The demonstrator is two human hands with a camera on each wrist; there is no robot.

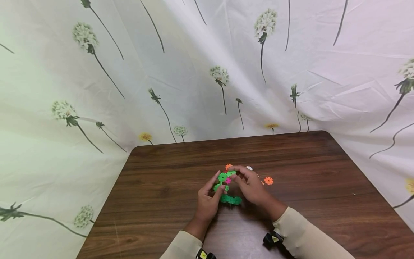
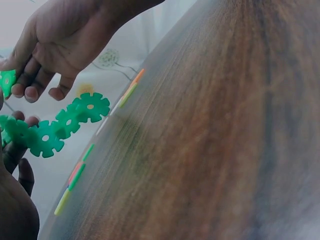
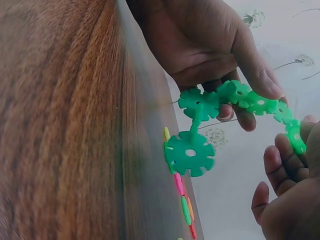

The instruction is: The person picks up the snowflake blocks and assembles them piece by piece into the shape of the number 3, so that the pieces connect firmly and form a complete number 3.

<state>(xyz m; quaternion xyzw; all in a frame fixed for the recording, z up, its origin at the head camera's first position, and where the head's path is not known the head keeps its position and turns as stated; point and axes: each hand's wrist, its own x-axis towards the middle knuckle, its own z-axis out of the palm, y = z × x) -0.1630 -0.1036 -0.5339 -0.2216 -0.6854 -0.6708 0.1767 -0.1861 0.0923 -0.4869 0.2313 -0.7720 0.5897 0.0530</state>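
A chain of interlocked green snowflake discs [image 3: 190, 154] hangs between my two hands above the table. My left hand [image 1: 207, 205] grips the middle of the chain, its thumb pressed on one disc in the right wrist view. From that grip, a row of linked discs [image 2: 46, 139] hangs free. At the chain's other end, my right hand [image 1: 253, 189] pinches a lighter green disc [image 1: 231, 173] between thumb and fingers. In the left wrist view this disc [image 2: 7, 82] is partly cut off by the frame edge.
Loose discs lie on the brown wooden table [image 1: 155, 201] beyond and beside the hands: an orange disc [image 1: 268, 180] to the right, another orange disc [image 1: 229, 167], a pink disc [image 1: 228, 180] and a white disc [image 1: 249, 168]. A flower-printed cloth [image 1: 194, 90] hangs behind the table.
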